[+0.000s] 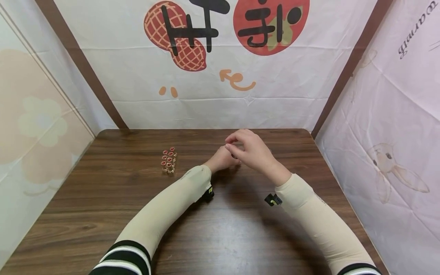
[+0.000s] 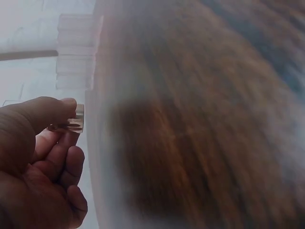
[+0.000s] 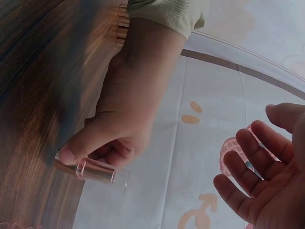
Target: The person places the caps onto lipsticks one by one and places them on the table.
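**Head view.** On the desk (image 1: 220,236), small red-topped tubes (image 1: 169,159) stand in a close group, to the left of the left hand (image 1: 222,158). The right hand (image 1: 253,151) overlaps it near the far edge. A leftward sweep of the left sleeve (image 1: 165,210) could topple several tubes, packed as they are. The right hand masks the left fingertips; whether the two hands touch cannot be told.

**Left wrist view.** The left hand clamps a gold tube (image 2: 78,124) between thumb and fingers. The probable fault is a slip, since the wall looks smooth and the hold is a narrow pinch. Haze blurs a row of clear cylinders (image 2: 75,52); their contents are unreadable, and the fingers cover much of the gold tube.

**Right wrist view.** The gold tube lies aslant, its clear end projecting beyond the left hand's grasp. The right hand holds nothing, its fingers apart and slightly bent; a careless knock from it against that free end could twist the piece loose. The frame cuts off the right palm and some pinkish objects (image 3: 16,225) at the lower left corner, too fragmentary to identify.
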